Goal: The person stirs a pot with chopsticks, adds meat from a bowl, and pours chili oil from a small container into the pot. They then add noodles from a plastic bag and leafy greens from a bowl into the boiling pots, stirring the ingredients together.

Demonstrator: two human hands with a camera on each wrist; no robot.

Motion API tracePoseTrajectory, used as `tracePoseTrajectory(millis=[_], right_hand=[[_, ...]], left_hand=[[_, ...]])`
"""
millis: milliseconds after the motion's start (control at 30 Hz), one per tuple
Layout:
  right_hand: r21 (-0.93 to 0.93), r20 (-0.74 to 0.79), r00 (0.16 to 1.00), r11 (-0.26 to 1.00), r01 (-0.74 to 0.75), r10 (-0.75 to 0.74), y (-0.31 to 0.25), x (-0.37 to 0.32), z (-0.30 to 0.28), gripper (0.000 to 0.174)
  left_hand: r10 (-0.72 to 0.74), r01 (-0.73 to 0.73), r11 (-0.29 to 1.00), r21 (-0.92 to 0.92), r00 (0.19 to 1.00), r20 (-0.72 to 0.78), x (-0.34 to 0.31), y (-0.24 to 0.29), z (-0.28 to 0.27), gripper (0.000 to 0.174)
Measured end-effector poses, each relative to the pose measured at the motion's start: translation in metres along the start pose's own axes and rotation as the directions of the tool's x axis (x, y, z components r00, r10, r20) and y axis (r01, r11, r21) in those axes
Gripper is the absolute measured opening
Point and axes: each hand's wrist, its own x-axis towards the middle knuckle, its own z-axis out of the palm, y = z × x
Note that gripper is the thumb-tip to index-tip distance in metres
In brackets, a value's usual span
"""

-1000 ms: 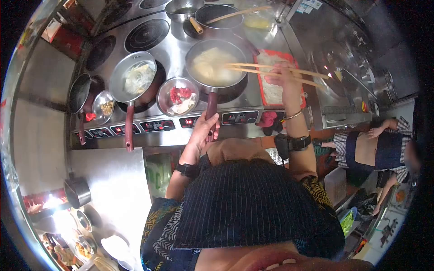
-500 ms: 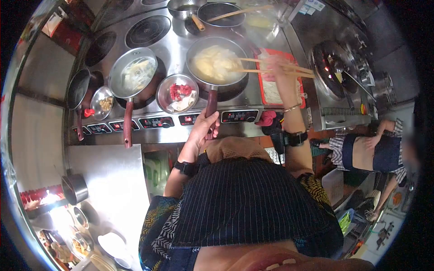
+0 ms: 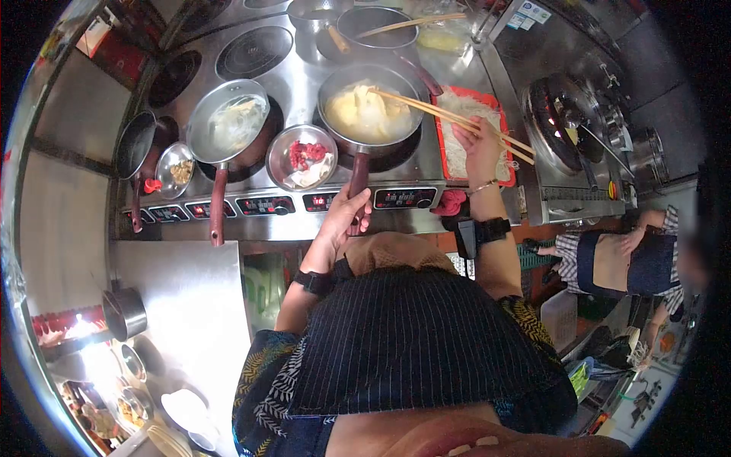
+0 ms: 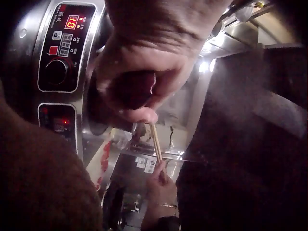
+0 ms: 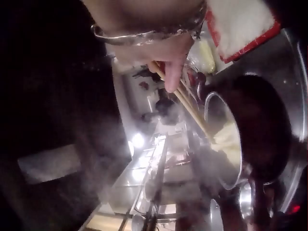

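In the head view my left hand (image 3: pixel 346 217) grips the dark red handle (image 3: pixel 360 174) of a saucepan (image 3: pixel 371 142) on the cooktop. Pale yellow, sheet-like food (image 3: pixel 354 107) sits in steaming, cloudy liquid inside it. Long wooden chopsticks (image 3: pixel 442 113) are held in my right hand (image 3: pixel 480 145), their tips together at a raised fold of the food. In the right wrist view the chopsticks (image 5: pixel 192 113) slant down over the pan's rim into the food. The handle's end (image 4: pixel 132 90) shows inside my curled left hand (image 4: pixel 149 53) in the left wrist view.
A red tray of white noodles (image 3: pixel 457 156) lies right of the pan. To its left stand a metal bowl with red and white food (image 3: pixel 282 179), a second pan (image 3: pixel 199 145) and a small bowl (image 3: pixel 166 186). Another person (image 3: pixel 609 263) stands at far right.
The chopsticks, spread apart half a second ago, have come together on the food and lifted a fold of it. My left hand keeps its hold on the handle.
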Motion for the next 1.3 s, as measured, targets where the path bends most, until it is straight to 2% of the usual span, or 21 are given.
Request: tracePoseTrajectory(millis=[67, 200, 300, 400, 467, 500, 567, 700, 767, 800, 867, 900, 933, 1000, 1067, 1100, 1167, 1200, 1233, 1300], right_hand=[[0.087, -0.085, 0.996, 0.996, -0.004, 0.012, -0.009, -0.001, -0.008, 0.027], [0.082, -0.119, 0.993, 0.997, 0.007, 0.003, -0.019, 0.0, -0.022, 0.027], [0.065, -0.117, 0.993, 0.997, 0.033, -0.025, -0.027, -0.004, -0.02, 0.027], [0.042, -0.049, 0.999, 0.999, 0.011, -0.009, -0.028, -0.011, -0.007, 0.028], [-0.085, 0.013, 1.0, 0.996, 0.021, -0.02, -0.027, -0.011, 0.004, 0.026], [-0.085, 0.014, 1.0, 0.996, 0.021, -0.02, -0.027, -0.012, 0.009, 0.026], [-0.306, 0.077, 0.993, 0.946, 0.104, -0.085, -0.027, -0.015, 0.02, 0.026], [-0.401, 0.073, 0.992, 0.908, 0.123, -0.102, -0.043, -0.032, 0.039, 0.02], [-0.466, 0.169, 0.965, 0.847, 0.257, -0.2, -0.045, -0.04, 0.044, 0.017], [-0.464, 0.171, 0.964, 0.847, 0.259, -0.201, -0.039, -0.042, 0.048, 0.017], [-0.549, 0.453, 0.851, 0.669, 0.501, -0.266, -0.019, -0.046, 0.059, 0.014], [-0.547, 0.451, 0.85, 0.669, 0.504, -0.272, -0.012, -0.049, 0.067, 0.014], [-0.579, 0.544, 0.805, 0.587, 0.565, -0.238, -0.005, -0.054, 0.075, 0.014], [-0.596, 0.628, 0.754, 0.502, 0.626, -0.193, 0.009, -0.058, 0.088, 0.014], [-0.48, 0.657, 0.714, 0.596, 0.644, -0.243, 0.023, -0.057, 0.093, 0.014], [-0.481, 0.656, 0.715, 0.596, 0.642, -0.241, 0.028, -0.054, 0.09, 0.014], [-0.531, 0.526, 0.844, 0.734, 0.424, -0.107, 0.039, -0.042, 0.081, 0.014], [-0.475, 0.496, 0.86, 0.793, 0.381, -0.116, 0.045, -0.035, 0.072, 0.015], [-0.476, 0.498, 0.859, 0.792, 0.382, -0.116, 0.038, -0.037, 0.072, 0.015], [-0.41, 0.325, 0.932, 0.865, 0.29, -0.158, 0.023, -0.044, 0.068, 0.016]], left_hand=[[-0.006, 0.006, 1.0, -0.004, 1.0, -0.002, 0.001, 0.0, 0.0, 0.019], [0.007, -0.007, 1.0, -0.02, 1.0, 0.009, 0.001, -0.001, 0.0, 0.02], [0.02, -0.019, 0.999, -0.031, 1.0, 0.022, 0.003, -0.003, -0.002, 0.021], [0.016, -0.015, 0.999, -0.041, 1.0, 0.022, 0.002, -0.003, -0.001, 0.021], [0.027, -0.026, 0.999, -0.031, 0.999, 0.028, 0.004, -0.004, -0.003, 0.021], [0.038, -0.037, 0.999, -0.022, 0.999, 0.032, 0.004, -0.005, -0.003, 0.021], [0.032, -0.031, 0.999, -0.022, 0.999, 0.024, 0.002, -0.003, -0.002, 0.021], [0.036, -0.036, 0.999, -0.02, 0.999, 0.028, 0.002, -0.004, -0.003, 0.021], [0.035, -0.035, 0.999, -0.016, 0.999, 0.021, 0.003, -0.004, -0.003, 0.021], [0.032, -0.032, 0.999, -0.007, 0.999, 0.017, 0.003, -0.003, -0.003, 0.021], [0.018, -0.018, 1.0, 0.001, 1.0, 0.008, 0.001, 0.0, -0.001, 0.022], [0.0, 0.0, 1.0, 0.006, 1.0, -0.002, 0.0, 0.002, 0.0, 0.022], [-0.011, 0.012, 0.999, 0.049, 1.0, -0.015, -0.001, 0.003, 0.001, 0.023], [-0.006, 0.007, 0.999, 0.052, 1.0, -0.015, -0.001, 0.002, 0.002, 0.024], [-0.006, 0.006, 0.999, 0.045, 1.0, -0.012, -0.001, 0.002, 0.001, 0.023], [-0.008, 0.009, 0.999, 0.044, 1.0, -0.012, 0.0, 0.0, 0.0, 0.023], [0.01, -0.011, 0.999, 0.035, 1.0, 0.017, 0.003, -0.003, -0.002, 0.022], [0.011, -0.012, 0.999, 0.032, 1.0, 0.019, 0.003, -0.003, -0.002, 0.022], [0.012, -0.012, 1.0, 0.023, 1.0, 0.019, 0.002, -0.001, -0.001, 0.021], [0.011, -0.011, 1.0, 0.011, 1.0, 0.018, 0.002, -0.002, -0.002, 0.02]])
